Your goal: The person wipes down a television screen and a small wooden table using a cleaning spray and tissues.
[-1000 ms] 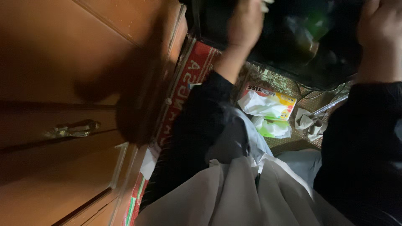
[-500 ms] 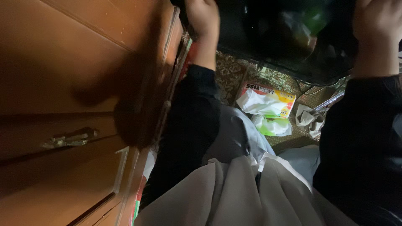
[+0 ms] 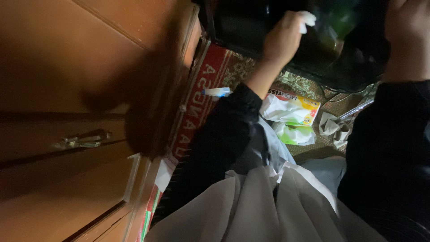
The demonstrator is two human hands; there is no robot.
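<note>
Left hand [image 3: 281,42] raised, grip closed on a white tissue [image 3: 308,19] against the dark screen [image 3: 251,27] — my right hand [image 3: 405,38] is cut off, grip unreadable.

Left hand [image 3: 282,40], closed on a small white wad of tissue [image 3: 308,18], lies against the large black glossy screen [image 3: 251,22] at top; right hand [image 3: 405,36] rests on its right part. Below the screen, on the patterned woven mat [image 3: 237,69], lies an open cardboard tissue box [image 3: 291,110], crumpled paper [image 3: 335,127] to its right. Wooden cabinet [image 3: 67,89] at left, its metal drawer handle [image 3: 83,140] below centre.
</note>
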